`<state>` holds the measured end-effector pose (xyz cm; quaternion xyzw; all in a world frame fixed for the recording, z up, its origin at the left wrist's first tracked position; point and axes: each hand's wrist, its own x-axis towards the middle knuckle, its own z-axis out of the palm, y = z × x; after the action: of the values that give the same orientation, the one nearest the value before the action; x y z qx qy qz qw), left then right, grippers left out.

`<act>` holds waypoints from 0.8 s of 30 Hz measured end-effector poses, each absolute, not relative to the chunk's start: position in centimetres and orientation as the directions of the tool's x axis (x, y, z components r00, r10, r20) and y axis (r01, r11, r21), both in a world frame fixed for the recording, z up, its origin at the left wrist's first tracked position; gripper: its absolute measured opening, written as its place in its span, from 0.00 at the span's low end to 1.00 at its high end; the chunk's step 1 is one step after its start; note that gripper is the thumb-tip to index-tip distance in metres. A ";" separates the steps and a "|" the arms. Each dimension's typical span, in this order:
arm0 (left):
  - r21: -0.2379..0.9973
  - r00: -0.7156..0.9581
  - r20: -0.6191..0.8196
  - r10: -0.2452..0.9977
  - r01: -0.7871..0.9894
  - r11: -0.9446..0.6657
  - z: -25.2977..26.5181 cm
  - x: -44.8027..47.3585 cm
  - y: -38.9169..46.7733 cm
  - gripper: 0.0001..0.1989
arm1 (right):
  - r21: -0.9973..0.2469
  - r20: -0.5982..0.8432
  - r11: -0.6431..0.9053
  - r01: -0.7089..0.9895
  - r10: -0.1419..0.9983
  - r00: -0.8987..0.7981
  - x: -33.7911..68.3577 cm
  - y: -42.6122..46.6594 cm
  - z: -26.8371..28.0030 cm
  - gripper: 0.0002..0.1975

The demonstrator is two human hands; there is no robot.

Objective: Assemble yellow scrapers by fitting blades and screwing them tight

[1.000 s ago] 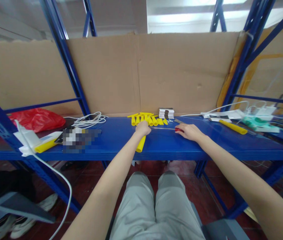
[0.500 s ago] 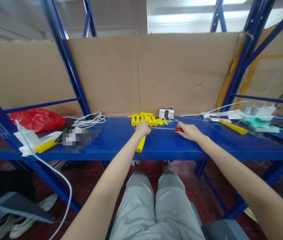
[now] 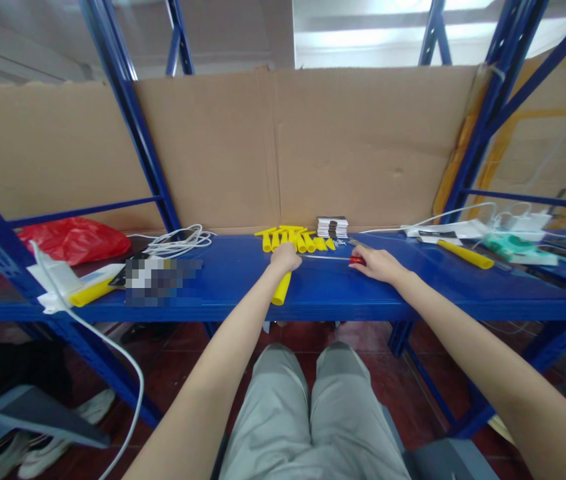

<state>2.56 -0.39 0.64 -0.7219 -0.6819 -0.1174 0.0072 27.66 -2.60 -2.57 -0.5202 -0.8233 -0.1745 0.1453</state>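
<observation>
My left hand point(image 3: 285, 257) is closed around a yellow plastic handle point(image 3: 279, 289) whose lower end points toward me over the blue shelf point(image 3: 313, 293). My right hand point(image 3: 379, 263) grips a red-handled screwdriver point(image 3: 357, 260); its thin metal shaft point(image 3: 323, 257) runs left toward my left hand. Just behind both hands lies a row of several yellow handles point(image 3: 290, 237), and a small stack of white and dark cards point(image 3: 333, 227) stands against the cardboard back wall point(image 3: 283, 147).
A coil of white cable point(image 3: 177, 241) and a red plastic bag point(image 3: 70, 239) lie to the left. A long yellow tool point(image 3: 465, 254), white chargers and a green item point(image 3: 513, 245) sit to the right. Blue rack uprights point(image 3: 133, 120) flank the bay.
</observation>
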 end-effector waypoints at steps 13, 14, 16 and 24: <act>0.145 0.040 0.167 0.985 0.987 -0.065 0.7 2.5 -0.3 0.19 | 0.200 0.368 0.403 0.893 0.814 -0.450 27.6 -2.8 -2.4 0.15; 0.148 0.040 0.172 0.984 0.987 -0.066 0.7 2.5 -0.3 0.19 | 0.197 0.369 0.404 0.893 0.813 -0.450 27.5 -2.8 -2.4 0.15; 0.158 0.042 0.176 0.983 0.985 -0.070 0.7 2.5 -0.4 0.19 | 0.194 0.371 0.404 0.894 0.813 -0.448 27.5 -2.9 -2.4 0.16; 0.153 0.040 0.181 0.983 0.986 -0.069 0.6 2.6 -0.3 0.19 | 0.170 0.358 0.397 0.902 0.828 -0.432 27.4 -2.9 -2.3 0.15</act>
<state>2.63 -0.31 0.60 -0.7212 -0.6824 -0.1191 0.0069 27.36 -2.95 -2.28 -0.5219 -0.8287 -0.1709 0.1083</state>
